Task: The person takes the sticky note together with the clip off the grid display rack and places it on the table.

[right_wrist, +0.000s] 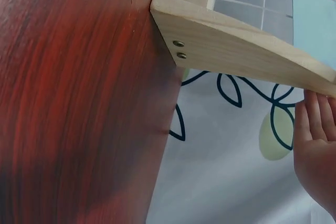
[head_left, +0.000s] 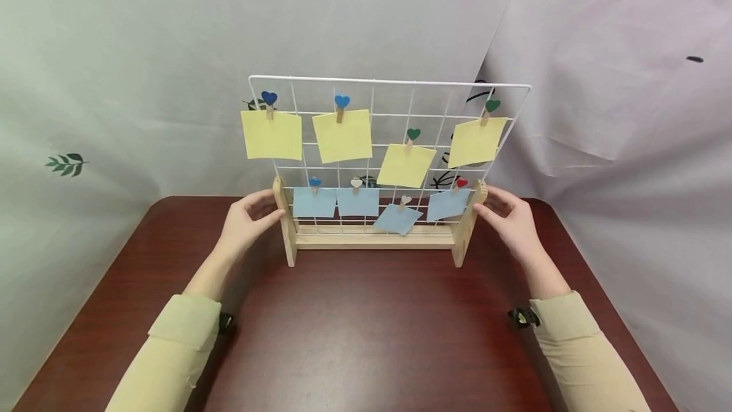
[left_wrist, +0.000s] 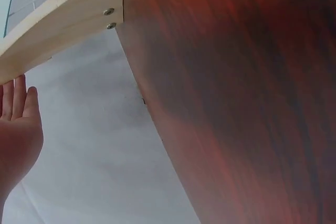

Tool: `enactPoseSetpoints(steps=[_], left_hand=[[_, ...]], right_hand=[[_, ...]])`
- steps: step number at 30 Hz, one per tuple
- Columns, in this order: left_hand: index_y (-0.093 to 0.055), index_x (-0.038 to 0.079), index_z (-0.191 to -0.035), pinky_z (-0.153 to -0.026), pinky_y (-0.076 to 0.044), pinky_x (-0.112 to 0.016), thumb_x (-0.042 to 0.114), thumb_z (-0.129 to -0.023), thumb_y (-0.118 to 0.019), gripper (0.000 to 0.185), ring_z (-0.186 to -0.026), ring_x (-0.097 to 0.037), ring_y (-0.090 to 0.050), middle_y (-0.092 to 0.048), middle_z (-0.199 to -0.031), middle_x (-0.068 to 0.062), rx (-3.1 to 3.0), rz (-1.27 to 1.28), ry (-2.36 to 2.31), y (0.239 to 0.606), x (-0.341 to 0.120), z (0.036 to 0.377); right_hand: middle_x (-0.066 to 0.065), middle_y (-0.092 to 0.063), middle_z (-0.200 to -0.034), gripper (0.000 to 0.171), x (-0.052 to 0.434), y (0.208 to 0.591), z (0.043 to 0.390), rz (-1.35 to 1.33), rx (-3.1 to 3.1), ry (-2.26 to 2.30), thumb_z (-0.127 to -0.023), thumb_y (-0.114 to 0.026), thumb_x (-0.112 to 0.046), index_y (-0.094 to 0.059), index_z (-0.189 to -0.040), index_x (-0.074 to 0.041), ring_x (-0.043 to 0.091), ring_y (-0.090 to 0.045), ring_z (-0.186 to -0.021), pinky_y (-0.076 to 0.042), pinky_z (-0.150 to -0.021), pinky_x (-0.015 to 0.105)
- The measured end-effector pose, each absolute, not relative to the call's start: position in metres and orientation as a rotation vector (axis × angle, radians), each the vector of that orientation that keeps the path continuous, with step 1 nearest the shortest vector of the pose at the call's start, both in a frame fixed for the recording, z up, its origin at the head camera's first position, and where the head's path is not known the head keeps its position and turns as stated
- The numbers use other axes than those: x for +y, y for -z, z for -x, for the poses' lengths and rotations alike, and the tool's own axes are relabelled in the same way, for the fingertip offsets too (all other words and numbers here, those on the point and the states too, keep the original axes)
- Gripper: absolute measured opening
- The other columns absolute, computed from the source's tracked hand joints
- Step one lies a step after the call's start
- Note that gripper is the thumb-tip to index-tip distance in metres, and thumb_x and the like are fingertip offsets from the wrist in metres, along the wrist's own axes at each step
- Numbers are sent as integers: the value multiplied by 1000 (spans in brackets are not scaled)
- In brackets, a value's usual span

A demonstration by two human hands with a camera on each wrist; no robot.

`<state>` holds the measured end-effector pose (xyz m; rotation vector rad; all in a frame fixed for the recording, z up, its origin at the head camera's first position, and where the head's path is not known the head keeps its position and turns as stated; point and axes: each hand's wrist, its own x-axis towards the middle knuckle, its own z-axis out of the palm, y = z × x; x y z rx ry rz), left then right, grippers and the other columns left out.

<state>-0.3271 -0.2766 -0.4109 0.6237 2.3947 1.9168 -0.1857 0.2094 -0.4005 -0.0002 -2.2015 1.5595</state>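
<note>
A white wire grid display stand (head_left: 394,115) with a wooden base stands on the dark red table. Yellow paper notes (head_left: 342,137) hang in its upper part and blue notes (head_left: 358,202) lower down, held by small heart-topped clothespins (head_left: 342,107). With thumb in front and fingers behind, my left hand (head_left: 247,216) grips the left wooden post (head_left: 286,227) near its top. The right post (head_left: 467,227) is held the same way by my right hand (head_left: 513,218). In both wrist views the fingers reach the post's edge; the thumbs are out of sight there.
The table (head_left: 366,323) extends toward me from the stand. Behind it hangs a pale cloth (head_left: 143,81) with printed leaves and dark line patterns. Dark bands (head_left: 523,318) sit at both wrists, beside light sleeves.
</note>
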Motion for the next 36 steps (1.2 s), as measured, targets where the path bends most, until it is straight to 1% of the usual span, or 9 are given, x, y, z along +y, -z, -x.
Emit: enactPoseSetpoints(steps=[4, 12, 14, 20, 27, 31, 36], left_hand=[[-60, -12, -140, -91, -55, -6, -2, -96, -75, 48, -102, 13, -66, -68, -104, 33, 2401, -633, -1919, 412, -276, 327], [-62, -13, -136, -90, -57, -8, -5, -95, -74, 44, -101, 11, -69, -72, -104, 30, 2376, -655, -1958, 413, -280, 326], [-62, -13, -135, -91, -57, -8, -5, -95, -75, 43, -101, 11, -69, -72, -104, 30, 2370, -665, -1958, 413, -280, 326], [-60, -15, -137, -92, -57, -8, -3, -96, -74, 45, -104, 11, -69, -71, -107, 29, 2362, -693, -1935, 412, -279, 328], [-62, -12, -137, -92, -56, -8, 1, -97, -75, 44, -105, 12, -68, -70, -108, 30, 2388, -687, -1906, 409, -282, 326], [-63, -10, -137, -93, -56, -9, 1, -98, -75, 43, -107, 11, -69, -71, -110, 30, 2399, -694, -1904, 406, -287, 323], [-65, -7, -137, -95, -57, -10, 3, -99, -74, 41, -111, 7, -71, -73, -115, 26, 2397, -710, -1912, 402, -297, 320]], right_hand=[[-28, -74, -104, 38, 212, 400, 186, -13, -2195, -1577, -94, -74, 7, -69, -132, 5, -10, -71, -99, -57, -88, 6], [-25, -75, -105, 39, 212, 400, 186, -45, -2190, -1608, -94, -73, 9, -69, -132, 4, -9, -71, -99, -58, -87, 8], [-26, -75, -105, 38, 212, 399, 185, -40, -2202, -1589, -94, -73, 9, -68, -132, 6, -9, -71, -99, -58, -87, 8], [-31, -73, -102, 40, 215, 398, 181, -4, -2247, -1520, -96, -73, 6, -64, -133, 16, -13, -71, -96, -57, -86, 6], [-33, -73, -101, 35, 216, 391, 175, 34, -2267, -1472, -98, -72, 0, -67, -131, 13, -14, -70, -95, -55, -85, 5], [-30, -75, -104, 30, 217, 386, 170, 8, -2241, -1481, -99, -71, 1, -70, -128, 10, -12, -72, -96, -56, -85, 5], [-20, -80, -106, 28, 219, 379, 165, -64, -2142, -1599, -99, -69, 6, -72, -127, 7, -6, -76, -97, -57, -87, 7]])
